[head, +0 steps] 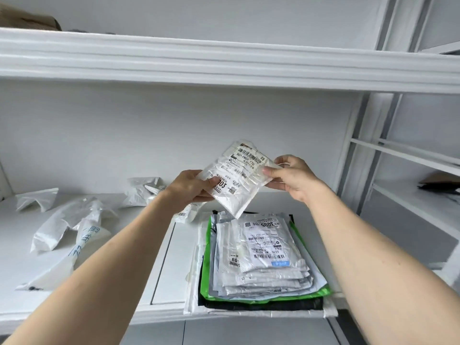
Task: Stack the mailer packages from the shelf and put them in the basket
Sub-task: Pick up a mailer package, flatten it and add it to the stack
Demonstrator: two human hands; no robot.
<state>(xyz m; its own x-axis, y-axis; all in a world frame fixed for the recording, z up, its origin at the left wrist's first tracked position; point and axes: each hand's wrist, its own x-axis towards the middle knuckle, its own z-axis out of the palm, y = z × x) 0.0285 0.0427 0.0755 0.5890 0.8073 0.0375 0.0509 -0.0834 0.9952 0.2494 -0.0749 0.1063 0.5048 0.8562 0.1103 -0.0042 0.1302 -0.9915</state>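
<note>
One mailer [240, 174] between two hands

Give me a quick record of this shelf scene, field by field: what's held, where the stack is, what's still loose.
held item: white mailer, pinched at both ends by left hand and right hand
position: in the air above the stack
stack: flat mailers on the shelf, right side
loose: crumpled mailers at left
basket: not in view
</note>
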